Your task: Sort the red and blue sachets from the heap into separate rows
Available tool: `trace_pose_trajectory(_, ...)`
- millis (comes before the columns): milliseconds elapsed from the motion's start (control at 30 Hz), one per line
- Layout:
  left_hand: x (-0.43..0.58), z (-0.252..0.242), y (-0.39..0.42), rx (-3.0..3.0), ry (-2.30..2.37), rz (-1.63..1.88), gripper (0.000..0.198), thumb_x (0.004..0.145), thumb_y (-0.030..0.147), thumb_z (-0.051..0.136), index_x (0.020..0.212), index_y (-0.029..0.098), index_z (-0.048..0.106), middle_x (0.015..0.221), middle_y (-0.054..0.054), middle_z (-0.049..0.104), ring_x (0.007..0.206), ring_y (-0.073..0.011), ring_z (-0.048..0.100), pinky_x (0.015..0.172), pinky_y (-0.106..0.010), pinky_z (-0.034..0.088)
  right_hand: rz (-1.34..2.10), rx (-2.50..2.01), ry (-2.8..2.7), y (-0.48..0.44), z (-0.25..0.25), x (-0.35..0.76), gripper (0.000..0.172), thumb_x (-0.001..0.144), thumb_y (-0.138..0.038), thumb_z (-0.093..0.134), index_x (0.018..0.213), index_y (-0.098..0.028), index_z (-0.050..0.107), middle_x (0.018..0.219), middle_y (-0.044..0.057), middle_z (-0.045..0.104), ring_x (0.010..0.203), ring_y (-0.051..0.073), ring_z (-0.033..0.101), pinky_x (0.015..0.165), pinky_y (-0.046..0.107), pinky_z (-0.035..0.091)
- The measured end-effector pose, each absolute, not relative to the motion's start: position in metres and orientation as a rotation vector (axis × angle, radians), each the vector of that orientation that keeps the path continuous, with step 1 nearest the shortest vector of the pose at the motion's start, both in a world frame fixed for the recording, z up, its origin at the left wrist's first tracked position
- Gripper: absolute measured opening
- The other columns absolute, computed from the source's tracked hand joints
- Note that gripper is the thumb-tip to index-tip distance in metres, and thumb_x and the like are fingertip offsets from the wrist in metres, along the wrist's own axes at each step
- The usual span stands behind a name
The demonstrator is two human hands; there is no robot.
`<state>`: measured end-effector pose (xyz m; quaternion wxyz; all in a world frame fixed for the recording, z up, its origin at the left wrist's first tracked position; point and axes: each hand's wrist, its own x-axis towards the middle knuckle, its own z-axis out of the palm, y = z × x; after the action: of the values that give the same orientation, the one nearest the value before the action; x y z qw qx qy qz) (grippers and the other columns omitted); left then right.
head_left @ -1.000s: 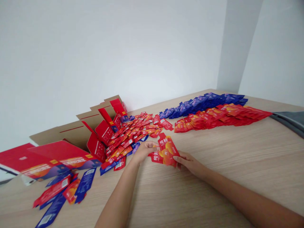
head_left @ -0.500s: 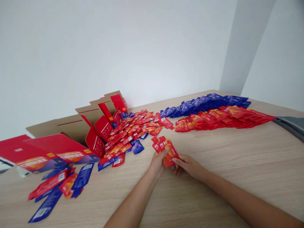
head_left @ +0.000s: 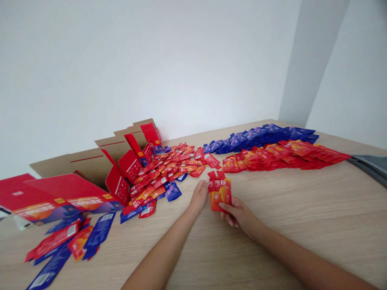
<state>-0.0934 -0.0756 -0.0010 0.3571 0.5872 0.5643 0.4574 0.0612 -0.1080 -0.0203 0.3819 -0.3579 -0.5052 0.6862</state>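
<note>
My right hand [head_left: 237, 213] grips a small stack of red and orange pouches [head_left: 220, 195] by the lower right corner, thumb on the front face. The pouches stand upright above the table, printed side toward me, and one at the back shows at the left with its top offset. My left hand [head_left: 199, 196] is at the stack's left edge, with its thumb off the front; its fingers look stretched out and are partly hidden. Beyond my hands lies a loose heap of red pouches [head_left: 178, 161], with a blue pouch [head_left: 173, 191] at its near side.
Open red cartons [head_left: 90, 189] stand in a row along the left. Several red and blue pouches [head_left: 99, 231] lie in front of them. At the back right are overlapping rows of blue pouches [head_left: 256, 137] and red pouches [head_left: 281, 155]. A dark grey object [head_left: 369, 165] is at the right edge.
My left thumb has come off the front of the pouches, and that hand has shifted to their left edge. The stack is now more upright in my right hand. The view has shifted slightly.
</note>
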Motion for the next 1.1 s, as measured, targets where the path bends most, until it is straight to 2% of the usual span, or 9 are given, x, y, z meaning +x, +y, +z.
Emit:
trace_pose_trajectory(100, -0.118, 0.002, -0.038, 2.067, 2.098, 0.791, 0.037, 0.091, 0.037, 0.040, 0.113, 0.011, 0.053, 0.115, -0.014, 0.060, 0.108, -0.0198, 0.055, 0.090, -0.030, 0.043, 1.712, -0.957, -1.260, -0.103, -0.020, 0.062, 0.039, 0.067, -0.055, 0.061, 0.068, -0.019, 0.046, 0.045, -0.007, 0.053, 0.029, 0.003, 0.034, 0.030, 0.017, 0.020)
trace_pose_trajectory(167, -0.128, 0.001, -0.019, 2.219, 2.265, 0.505, 0.038, 0.087, 0.030, 0.049, 0.118, 0.008, 0.052, 0.122, -0.018, 0.056, 0.116, -0.0234, 0.050, 0.095, -0.034, 0.039, 1.705, -0.970, -1.255, -0.103, -0.019, 0.062, 0.040, 0.065, -0.056, 0.060, 0.069, -0.020, 0.044, 0.041, -0.009, 0.049, 0.028, 0.003, 0.030, 0.029, 0.017, 0.019)
trace_pose_trajectory(367, -0.123, 0.000, -0.001, 2.339, 2.324, 0.113, 0.032, 0.084, 0.006, 0.038, 0.105, 0.004, 0.062, 0.109, -0.023, 0.062, 0.109, -0.0272, 0.052, 0.090, -0.040, 0.040, 1.685, -0.966, -1.237, -0.109, -0.014, 0.060, 0.044, 0.069, -0.064, 0.051, 0.073, -0.022, 0.040, 0.042, -0.010, 0.048, 0.028, 0.005, 0.035, 0.029, 0.017, 0.022)
trace_pose_trajectory(533, -0.103, 0.015, -0.045, 2.411, 2.259, -0.091, 0.029, 0.088, 0.018, 0.041, 0.103, 0.009, 0.064, 0.104, -0.019, 0.063, 0.100, -0.0261, 0.057, 0.079, -0.034, 0.046, 1.708, -0.896, -1.093, -0.107, -0.016, 0.060, 0.044, 0.068, -0.063, 0.054, 0.075, -0.022, 0.041, 0.046, -0.008, 0.053, 0.031, 0.007, 0.043, 0.030, 0.018, 0.028)
trace_pose_trajectory(667, -0.091, 0.021, -0.105, 2.487, 2.091, 0.041, 0.039, 0.086, 0.042, 0.046, 0.101, 0.012, 0.065, 0.100, -0.017, 0.062, 0.098, -0.0279, 0.056, 0.080, -0.036, 0.045, 1.728, -0.846, -1.069, -0.105, -0.018, 0.060, 0.041, 0.070, -0.060, 0.057, 0.078, -0.021, 0.044, 0.048, -0.007, 0.056, 0.032, 0.008, 0.047, 0.031, 0.018, 0.031)
trace_pose_trajectory(767, -0.095, 0.020, -0.128, 2.376, 2.077, 0.243, 0.036, 0.087, 0.041, 0.044, 0.092, 0.013, 0.066, 0.098, -0.015, 0.062, 0.100, -0.0275, 0.054, 0.087, -0.038, 0.042, 1.747, -0.827, -1.108, -0.103, -0.022, 0.059, 0.036, 0.072, -0.055, 0.058, 0.078, -0.021, 0.047, 0.053, -0.004, 0.061, 0.039, 0.011, 0.055, 0.034, 0.019, 0.037)
trace_pose_trajectory(867, -0.102, 0.017, -0.124, 2.156, 2.199, 0.359, 0.033, 0.079, 0.038, 0.056, 0.093, 0.010, 0.064, 0.100, -0.017, 0.061, 0.101, -0.0287, 0.054, 0.089, -0.037, 0.041, 1.759, -0.836, -1.125, -0.101, -0.026, 0.058, 0.032, 0.074, -0.050, 0.059, 0.080, -0.021, 0.049, 0.061, 0.000, 0.066, 0.049, 0.015, 0.064, 0.039, 0.023, 0.044)
trace_pose_trajectory(967, -0.106, 0.017, -0.109, 1.932, 2.141, 0.451, 0.029, 0.067, 0.034, 0.065, 0.085, 0.011, 0.063, 0.090, -0.016, 0.065, 0.091, -0.0299, 0.060, 0.078, -0.035, 0.044, 1.765, -0.845, -1.132, -0.101, -0.027, 0.059, 0.032, 0.074, -0.051, 0.060, 0.081, -0.021, 0.051, 0.066, 0.002, 0.069, 0.055, 0.017, 0.066, 0.044, 0.026, 0.048)
trace_pose_trajectory(1100, -0.104, 0.011, -0.094, 1.631, 1.819, 0.693, 0.016, 0.066, 0.030, 0.064, 0.072, 0.019, 0.054, 0.059, -0.002, 0.061, 0.062, -0.0219, 0.062, 0.059, -0.029, 0.042, 1.774, -0.850, -1.141, -0.102, -0.025, 0.061, 0.035, 0.071, -0.052, 0.064, 0.083, -0.021, 0.052, 0.064, 0.000, 0.068, 0.055, 0.017, 0.065, 0.046, 0.026, 0.048)
